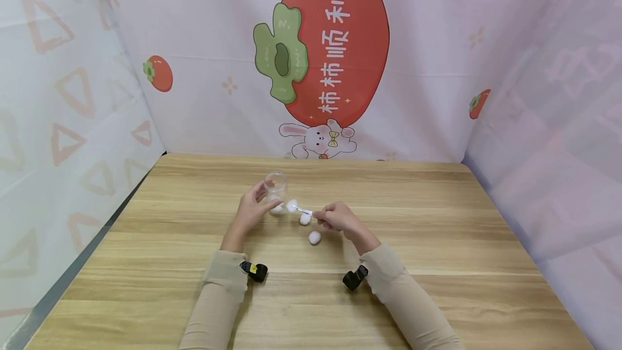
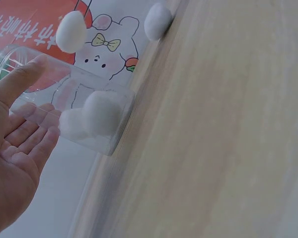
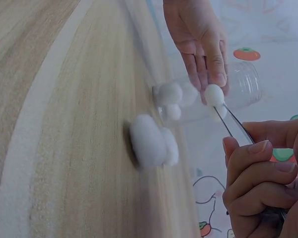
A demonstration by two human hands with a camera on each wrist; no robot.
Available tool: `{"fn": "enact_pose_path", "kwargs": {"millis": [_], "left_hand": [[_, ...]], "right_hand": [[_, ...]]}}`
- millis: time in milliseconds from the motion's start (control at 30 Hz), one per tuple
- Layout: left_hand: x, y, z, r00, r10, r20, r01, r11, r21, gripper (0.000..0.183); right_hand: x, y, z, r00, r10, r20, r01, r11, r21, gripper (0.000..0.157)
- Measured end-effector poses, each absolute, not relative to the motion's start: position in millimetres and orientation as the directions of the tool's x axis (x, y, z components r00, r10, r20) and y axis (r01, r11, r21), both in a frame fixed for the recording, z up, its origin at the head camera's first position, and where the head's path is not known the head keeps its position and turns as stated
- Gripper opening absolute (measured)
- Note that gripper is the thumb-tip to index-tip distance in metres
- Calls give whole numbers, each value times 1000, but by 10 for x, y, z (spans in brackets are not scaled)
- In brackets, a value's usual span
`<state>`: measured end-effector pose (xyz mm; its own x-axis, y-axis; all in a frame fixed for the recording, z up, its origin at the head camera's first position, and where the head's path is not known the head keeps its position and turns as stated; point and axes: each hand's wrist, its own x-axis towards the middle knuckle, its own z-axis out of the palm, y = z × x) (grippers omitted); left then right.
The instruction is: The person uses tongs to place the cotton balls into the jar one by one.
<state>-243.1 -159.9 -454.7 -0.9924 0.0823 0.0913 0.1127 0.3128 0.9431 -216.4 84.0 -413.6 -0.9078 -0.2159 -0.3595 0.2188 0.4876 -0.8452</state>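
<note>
My left hand (image 1: 250, 209) holds a clear jar (image 1: 276, 181) upright on the table, thumb on one side and fingers on the other. The jar has no lid on, and several white cotton balls (image 2: 102, 113) lie at its bottom. Metal tweezers (image 3: 241, 127) are gripped in my right hand (image 1: 342, 219). Their tips pinch one cotton ball (image 3: 214, 94), held up just right of the jar, below its rim. Two loose cotton balls rest on the table near my right hand: one (image 1: 305, 219) under the tweezers, another (image 1: 315, 237) closer to me.
The wooden table (image 1: 301, 307) runs back to a white curtain (image 1: 209, 107) printed with persimmons and a rabbit. Patterned curtains also hang at left and right. A small black camera (image 1: 356, 278) sits on the right wrist, and another (image 1: 255, 271) on the left.
</note>
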Motion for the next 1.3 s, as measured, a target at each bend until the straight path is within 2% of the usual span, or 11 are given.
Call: {"fn": "enact_pose_path", "kwargs": {"millis": [233,1000,1300], "left_hand": [[-2390,-1577,-4460,-994,85,67,90,307,947,73],[-2420,-1604,-4543,-993,83,82,103,299,949,71],[-2261,-1530,-4256,-993,96,66,93,310,946,67]], "right_hand": [[-2174,851,-4108,-909,-226,-350,210,477,-853,34],[-2217,844,-3939,-916,-245,-316,189,431,-882,32],[-2237,840,-3821,-920,-245,-307,178,437,-882,30]]}}
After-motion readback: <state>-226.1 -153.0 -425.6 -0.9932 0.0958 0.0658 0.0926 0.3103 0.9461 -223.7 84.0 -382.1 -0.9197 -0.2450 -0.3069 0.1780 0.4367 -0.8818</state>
